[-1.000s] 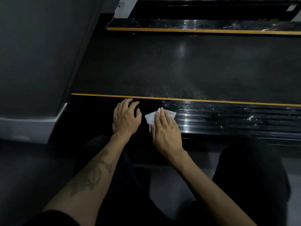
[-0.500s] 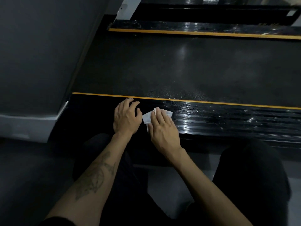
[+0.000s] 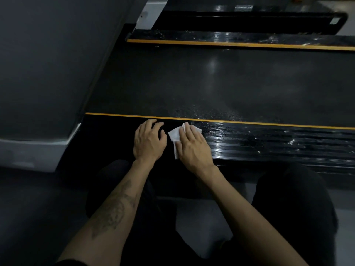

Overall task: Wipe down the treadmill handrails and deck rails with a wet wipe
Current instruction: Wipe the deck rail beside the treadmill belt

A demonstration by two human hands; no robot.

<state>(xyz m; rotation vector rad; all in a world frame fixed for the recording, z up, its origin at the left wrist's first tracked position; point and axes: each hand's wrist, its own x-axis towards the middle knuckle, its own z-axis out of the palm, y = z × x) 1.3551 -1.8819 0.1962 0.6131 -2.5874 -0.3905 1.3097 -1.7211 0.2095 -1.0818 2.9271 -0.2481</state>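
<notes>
A white wet wipe (image 3: 175, 135) lies flat on the near black ribbed deck rail (image 3: 269, 143) of the treadmill. My right hand (image 3: 193, 147) presses down on the wipe with straight fingers, covering most of it. My left hand (image 3: 148, 142) rests on the same rail just left of the wipe, fingers loosely bent and holding nothing. The rail shines wet to the right of my hands. A far deck rail (image 3: 240, 38) with a yellow edge runs along the other side of the dark belt (image 3: 221, 83).
A grey treadmill motor cover (image 3: 44, 73) rises at the left. My dark-clothed knees (image 3: 292, 204) sit below the rail on a grey floor. A black bar (image 3: 249, 22) lies beyond the far rail.
My right hand has slid the wipe a little to the left along the near rail, toward my left hand. The left hand has stayed in place.
</notes>
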